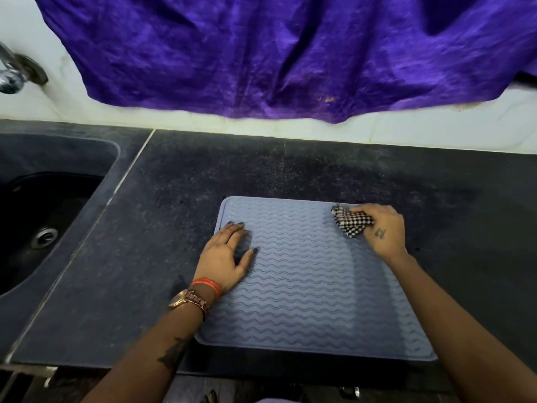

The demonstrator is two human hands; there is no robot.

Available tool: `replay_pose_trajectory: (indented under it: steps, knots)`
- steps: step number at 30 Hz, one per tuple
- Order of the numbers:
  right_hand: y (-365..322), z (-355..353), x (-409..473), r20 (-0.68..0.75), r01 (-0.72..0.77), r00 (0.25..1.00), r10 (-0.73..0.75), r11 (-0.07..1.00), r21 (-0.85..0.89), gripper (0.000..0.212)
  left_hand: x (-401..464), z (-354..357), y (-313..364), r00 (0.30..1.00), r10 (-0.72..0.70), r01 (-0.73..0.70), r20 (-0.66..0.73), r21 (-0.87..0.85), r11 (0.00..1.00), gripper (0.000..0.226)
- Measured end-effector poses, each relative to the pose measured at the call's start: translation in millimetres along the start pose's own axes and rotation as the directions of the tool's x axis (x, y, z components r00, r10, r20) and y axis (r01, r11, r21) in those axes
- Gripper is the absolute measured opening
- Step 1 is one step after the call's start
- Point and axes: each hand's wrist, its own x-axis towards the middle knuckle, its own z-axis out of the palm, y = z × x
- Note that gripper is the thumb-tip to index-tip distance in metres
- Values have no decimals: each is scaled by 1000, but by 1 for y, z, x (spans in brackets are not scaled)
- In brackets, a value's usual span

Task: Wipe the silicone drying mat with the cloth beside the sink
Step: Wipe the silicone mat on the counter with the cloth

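A grey-blue silicone drying mat [308,286] with wavy ridges lies flat on the dark counter, right of the sink. My left hand [228,257] rests flat on the mat's left part, fingers spread and straight. My right hand [383,229] grips a bunched black-and-white checked cloth [350,221] at the mat's far right corner, pressing it onto the surface. Part of the cloth is hidden under my fingers.
A dark sink [49,210] with a metal drain sits at the left, a chrome tap [13,72] above it. A purple fabric [290,53] hangs over the white wall behind. The speckled black counter [261,170] stretches behind the mat; its front edge is just below the mat.
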Motion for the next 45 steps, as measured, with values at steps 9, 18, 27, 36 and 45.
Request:
replay_pose_trajectory:
  steps: [9, 18, 27, 36, 45]
  knots:
    - [10, 2, 24, 171, -153, 972, 162, 986, -68, 39, 1, -2, 1, 1000, 3, -3, -6, -4, 1000, 64]
    - [23, -18, 9, 130, -295, 932, 338, 916, -271, 47, 0, 0, -1, 1000, 3, -3, 3, 13, 1000, 68]
    - [20, -29, -35, 33, -402, 906, 422, 884, -240, 50, 0, 1, -3, 1000, 9, -8, 5, -8, 1000, 64]
    - [-4, -47, -117, -109, -434, 901, 420, 882, -184, 49, -1, 1, -3, 1000, 19, -18, 13, -36, 999, 61]
    - [-28, -41, -175, -217, -496, 861, 461, 854, -155, 52, -2, 1, -3, 999, 31, -29, 24, -74, 997, 53]
